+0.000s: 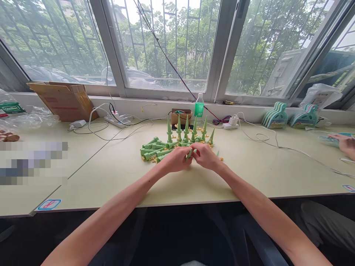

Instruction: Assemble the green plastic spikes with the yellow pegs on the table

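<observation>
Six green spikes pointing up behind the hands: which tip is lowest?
The rightmost green spike, at the row's end. It leans right, its tip clearly lower in the picture than the other five spikes.

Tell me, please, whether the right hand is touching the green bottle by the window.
Apart: the head view shows the right hand on the near side, with upright green spikes standing between it and the green bottle.
</observation>
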`<state>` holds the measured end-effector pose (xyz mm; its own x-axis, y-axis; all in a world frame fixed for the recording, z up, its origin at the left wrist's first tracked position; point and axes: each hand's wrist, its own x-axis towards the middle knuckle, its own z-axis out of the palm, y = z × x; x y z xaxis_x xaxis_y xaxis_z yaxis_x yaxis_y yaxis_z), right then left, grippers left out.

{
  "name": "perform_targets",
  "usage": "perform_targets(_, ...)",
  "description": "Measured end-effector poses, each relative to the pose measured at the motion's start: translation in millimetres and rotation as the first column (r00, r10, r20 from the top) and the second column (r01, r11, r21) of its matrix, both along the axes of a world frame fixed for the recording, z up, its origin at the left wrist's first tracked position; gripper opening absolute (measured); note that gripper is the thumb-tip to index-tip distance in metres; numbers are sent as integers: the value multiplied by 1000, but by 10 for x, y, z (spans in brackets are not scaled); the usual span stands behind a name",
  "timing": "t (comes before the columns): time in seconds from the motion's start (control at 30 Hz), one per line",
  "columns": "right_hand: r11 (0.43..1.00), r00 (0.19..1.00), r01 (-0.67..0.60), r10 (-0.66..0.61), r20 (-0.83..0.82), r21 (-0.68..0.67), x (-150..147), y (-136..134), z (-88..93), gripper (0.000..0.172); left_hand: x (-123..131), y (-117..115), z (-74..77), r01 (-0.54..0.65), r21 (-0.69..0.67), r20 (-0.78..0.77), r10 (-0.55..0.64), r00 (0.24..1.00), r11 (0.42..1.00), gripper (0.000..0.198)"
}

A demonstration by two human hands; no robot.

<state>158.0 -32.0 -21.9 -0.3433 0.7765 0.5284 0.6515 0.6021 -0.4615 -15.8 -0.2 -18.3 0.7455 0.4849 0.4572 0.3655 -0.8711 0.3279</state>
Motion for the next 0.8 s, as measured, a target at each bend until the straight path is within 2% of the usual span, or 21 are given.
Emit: perform_targets(0.8, 1000, 1000, 4, -4, 0, 8, -6, 5, -9, 18, -5, 11, -15, -8, -11, 0, 8, 1000, 1000, 16)
